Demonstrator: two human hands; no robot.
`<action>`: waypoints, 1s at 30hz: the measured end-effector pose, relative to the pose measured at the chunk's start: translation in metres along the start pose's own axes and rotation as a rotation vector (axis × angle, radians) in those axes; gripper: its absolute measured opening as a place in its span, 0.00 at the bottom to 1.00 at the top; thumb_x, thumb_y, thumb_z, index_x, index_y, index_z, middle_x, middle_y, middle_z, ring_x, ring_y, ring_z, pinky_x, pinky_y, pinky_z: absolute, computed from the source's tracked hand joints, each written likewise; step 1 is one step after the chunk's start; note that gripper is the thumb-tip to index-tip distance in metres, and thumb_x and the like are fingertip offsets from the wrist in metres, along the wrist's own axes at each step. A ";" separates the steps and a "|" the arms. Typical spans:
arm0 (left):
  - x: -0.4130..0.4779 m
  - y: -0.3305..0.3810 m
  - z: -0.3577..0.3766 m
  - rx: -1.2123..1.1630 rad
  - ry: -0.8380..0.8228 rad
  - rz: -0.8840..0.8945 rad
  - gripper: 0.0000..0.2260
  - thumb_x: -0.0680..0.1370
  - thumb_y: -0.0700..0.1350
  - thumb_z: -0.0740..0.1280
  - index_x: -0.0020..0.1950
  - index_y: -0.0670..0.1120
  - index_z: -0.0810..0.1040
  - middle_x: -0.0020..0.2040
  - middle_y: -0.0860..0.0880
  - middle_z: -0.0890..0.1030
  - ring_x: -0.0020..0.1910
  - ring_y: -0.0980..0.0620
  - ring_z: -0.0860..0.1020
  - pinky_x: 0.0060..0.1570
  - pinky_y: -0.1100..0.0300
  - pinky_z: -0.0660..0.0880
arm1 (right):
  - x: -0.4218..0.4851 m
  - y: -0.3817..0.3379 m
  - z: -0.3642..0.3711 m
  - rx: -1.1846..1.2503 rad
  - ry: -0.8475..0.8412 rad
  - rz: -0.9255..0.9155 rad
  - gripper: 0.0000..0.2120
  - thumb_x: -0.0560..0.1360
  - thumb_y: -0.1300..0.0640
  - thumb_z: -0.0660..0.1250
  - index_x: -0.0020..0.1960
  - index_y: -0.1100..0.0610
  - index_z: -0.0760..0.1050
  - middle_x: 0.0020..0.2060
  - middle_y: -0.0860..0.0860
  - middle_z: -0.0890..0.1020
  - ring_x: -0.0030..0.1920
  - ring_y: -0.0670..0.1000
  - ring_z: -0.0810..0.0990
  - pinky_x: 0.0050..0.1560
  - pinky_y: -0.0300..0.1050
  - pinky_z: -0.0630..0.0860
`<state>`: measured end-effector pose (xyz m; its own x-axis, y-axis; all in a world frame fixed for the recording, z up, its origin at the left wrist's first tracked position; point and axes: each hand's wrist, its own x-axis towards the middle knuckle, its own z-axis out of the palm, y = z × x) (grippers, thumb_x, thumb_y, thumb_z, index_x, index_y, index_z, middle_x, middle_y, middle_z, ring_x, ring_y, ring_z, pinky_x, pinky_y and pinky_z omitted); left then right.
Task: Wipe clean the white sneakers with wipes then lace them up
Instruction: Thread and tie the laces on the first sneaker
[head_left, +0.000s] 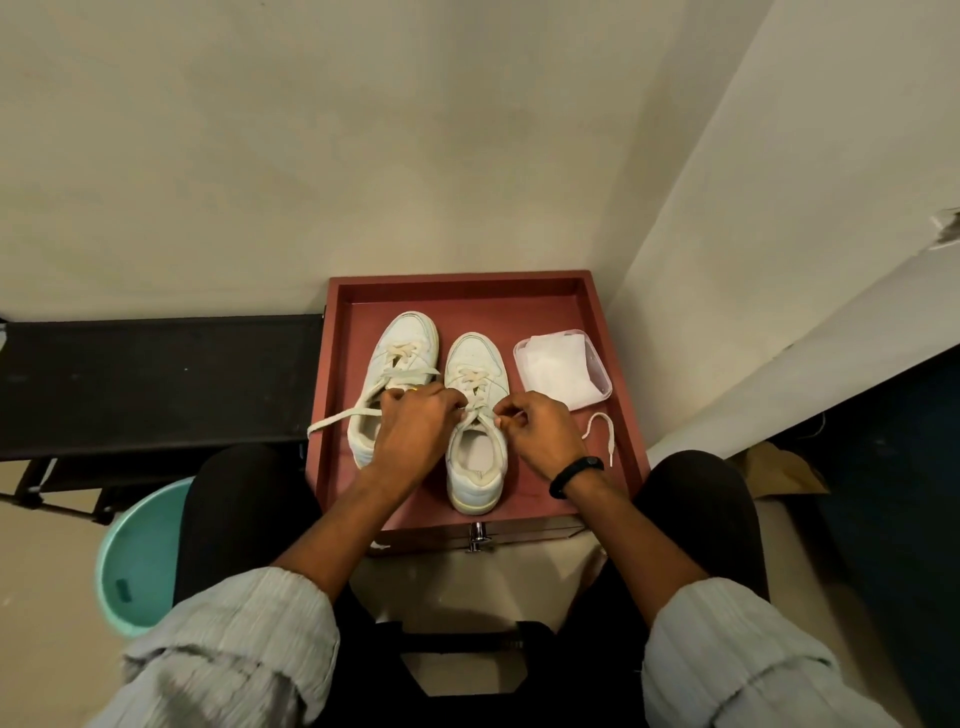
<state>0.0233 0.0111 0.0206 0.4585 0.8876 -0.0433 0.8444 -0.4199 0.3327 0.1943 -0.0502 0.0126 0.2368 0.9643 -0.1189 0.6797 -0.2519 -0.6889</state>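
Two white sneakers stand side by side on a red worktop (545, 501) with a raised rim, toes pointing away from the person. Far left of the fingers, a green bucket (137, 561) sits on the floor beside the person's knee, with a black bench (156, 374) beyond it. A loose lace (337, 418) from the left sneaker (405, 340) trails out left of the fingers and hangs over the worktop's left rim.

The left hand (415, 428) lies over the rear half of the left sneaker, hiding its opening. Its fingers (449, 402) are curled and reach right to the other shoe, where they pinch the lacing (475, 387) at the upper eyelets. The right sneaker (475, 467) sits between the two hands. Its toe lies beyond the fingers and its open heel nearer the person. Crossed lace rows show over its tongue just past the fingertips.

The right hand (545, 431), with a black band (576, 475) on its wrist, meets the left at the same eyelets. Its thumb and forefinger are pressed together on a thin strand of lace, and the other fingers are curled in. Just right of that hand a short lace end (602, 434) lies in a loop on the worktop. The hand hides whether the end runs into the pinch. Beyond it, up and right of the fingers, a clear tub (597, 364) holds white wipes (558, 369).
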 end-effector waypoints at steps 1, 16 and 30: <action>0.000 0.000 0.000 -0.002 0.006 0.002 0.11 0.81 0.51 0.65 0.61 0.53 0.82 0.58 0.52 0.83 0.59 0.48 0.79 0.60 0.47 0.64 | 0.000 -0.001 0.002 -0.012 0.002 -0.003 0.05 0.75 0.58 0.72 0.51 0.56 0.82 0.46 0.50 0.84 0.44 0.48 0.80 0.50 0.45 0.79; 0.000 -0.009 -0.001 -0.025 0.057 0.020 0.08 0.79 0.52 0.67 0.53 0.55 0.85 0.51 0.54 0.85 0.53 0.48 0.81 0.59 0.45 0.71 | 0.003 -0.001 -0.004 -0.050 0.024 -0.007 0.01 0.74 0.59 0.71 0.43 0.54 0.80 0.37 0.45 0.82 0.39 0.46 0.80 0.42 0.40 0.76; 0.004 -0.015 0.000 0.096 0.082 0.033 0.08 0.79 0.51 0.68 0.52 0.53 0.86 0.48 0.51 0.86 0.50 0.47 0.82 0.56 0.49 0.72 | 0.004 0.002 -0.015 -0.267 0.008 0.018 0.04 0.74 0.57 0.67 0.43 0.52 0.80 0.38 0.48 0.84 0.41 0.53 0.81 0.48 0.52 0.80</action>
<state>0.0129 0.0208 0.0155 0.4658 0.8838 0.0443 0.8535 -0.4620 0.2410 0.2071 -0.0478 0.0218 0.2556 0.9590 -0.1228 0.8342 -0.2829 -0.4734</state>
